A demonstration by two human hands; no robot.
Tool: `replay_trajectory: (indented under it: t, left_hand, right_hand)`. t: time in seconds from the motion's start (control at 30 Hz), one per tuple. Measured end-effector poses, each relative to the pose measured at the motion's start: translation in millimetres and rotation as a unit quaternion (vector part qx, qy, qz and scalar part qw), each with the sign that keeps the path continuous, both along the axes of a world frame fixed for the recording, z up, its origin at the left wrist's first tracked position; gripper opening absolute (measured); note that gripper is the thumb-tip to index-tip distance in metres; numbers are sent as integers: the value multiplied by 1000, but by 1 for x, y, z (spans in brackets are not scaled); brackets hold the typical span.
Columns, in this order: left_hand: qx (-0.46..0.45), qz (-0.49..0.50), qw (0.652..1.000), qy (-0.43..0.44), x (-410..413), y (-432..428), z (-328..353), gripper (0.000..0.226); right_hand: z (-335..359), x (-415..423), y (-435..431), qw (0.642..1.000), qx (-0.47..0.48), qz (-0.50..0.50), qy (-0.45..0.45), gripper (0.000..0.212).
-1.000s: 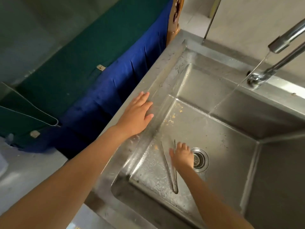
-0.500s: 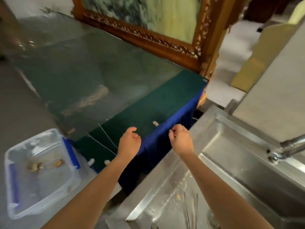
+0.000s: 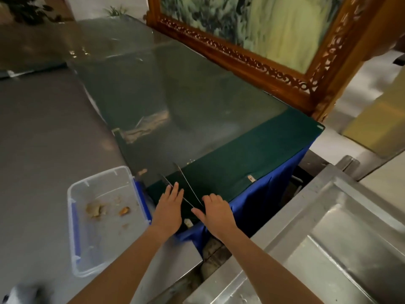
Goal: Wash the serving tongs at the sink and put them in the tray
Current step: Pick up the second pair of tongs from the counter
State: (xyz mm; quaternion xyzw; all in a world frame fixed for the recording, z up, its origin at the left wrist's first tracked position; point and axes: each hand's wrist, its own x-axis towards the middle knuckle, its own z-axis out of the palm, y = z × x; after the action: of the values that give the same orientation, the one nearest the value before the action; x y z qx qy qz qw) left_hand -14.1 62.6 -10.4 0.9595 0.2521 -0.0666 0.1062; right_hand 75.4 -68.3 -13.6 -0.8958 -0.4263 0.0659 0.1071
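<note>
A pair of thin metal serving tongs [image 3: 186,183] lies spread in a V on the green cloth-covered table [image 3: 252,154], with its joined end toward me. My left hand [image 3: 168,207] lies flat, fingertips touching the left arm of the tongs. My right hand [image 3: 215,212] rests at the joined end, thumb spread out, with the tongs' end between thumb and forefinger and no closed grip on it. A clear plastic tray [image 3: 71,227] with blue clasps stands to the left on the grey counter and holds a few food scraps. The steel sink [image 3: 317,189] is at the lower right.
A glass sheet [image 3: 142,95] covers most of the green table. A carved wooden frame [image 3: 252,55] stands behind it. Blue cloth [image 3: 263,194] hangs down the table's side, with a dark gap between it and the sink.
My view has swung from the sink basin up to the table. Both hands have moved forward from over the blue cloth and come down on the tongs lying on the green cloth.
</note>
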Motion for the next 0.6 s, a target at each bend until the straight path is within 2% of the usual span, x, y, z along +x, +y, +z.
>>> replay_trajectory:
  t: [0.13,0.2,0.27,0.37,0.43,0.5,0.6]
  left_hand:
    - [4,-2,1000,-26,-2,-4,-7,77]
    - [-47,16,996,-80,-4,-5,-5,76]
    - [-118,68,977,-166,-5,-11,1,68]
    - [-239,191,917,-256,0,-24,15,50]
    - [-343,234,875,-251,15,-35,26,44]
    - [-438,223,843,-217,38,-50,40,45]
    - [-605,189,748,-200,73,-91,61,45]
  right_hand:
    - [-2,-7,11,1000,-6,11,-10,39]
    - [-2,-10,15,1000,5,2,-9,32]
    - [-2,-12,14,999,38,-21,8,29]
    - [7,-11,5,980,124,-104,119,26]
    - [15,-9,-11,945,185,-173,205,24]
    - [23,-5,-36,907,246,-227,257,21]
    - [37,1,-85,863,328,-273,270,12]
